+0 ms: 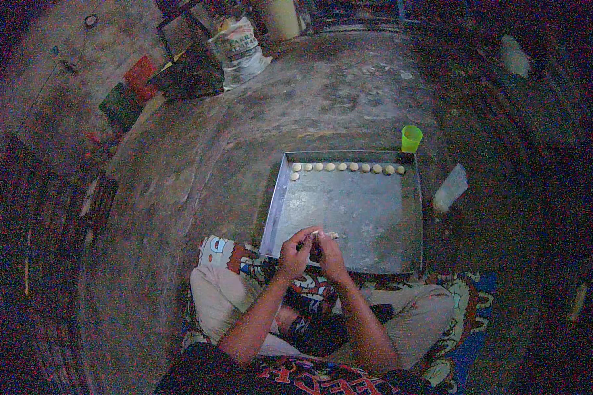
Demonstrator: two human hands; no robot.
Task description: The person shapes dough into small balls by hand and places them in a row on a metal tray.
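Note:
My left hand [296,253] and my right hand [329,257] meet over the near part of a large square metal tray [349,217], fingers closed around a small pale piece [315,234], perhaps dough; its exact shape is unclear. Another pale bit [333,235] shows just beside my right fingertips, and I cannot tell whether it is held. Along the tray's far wall lies a row of several small round pale pieces [354,167], with a single one [294,176] below the row's left end.
A green cup [412,137] stands beyond the tray's back right corner. A white bag [450,187] lies right of it. Farther back are a sack [240,56], dark clutter [184,76] and a pale container [280,20]. I sit cross-legged on a patterned mat [471,309].

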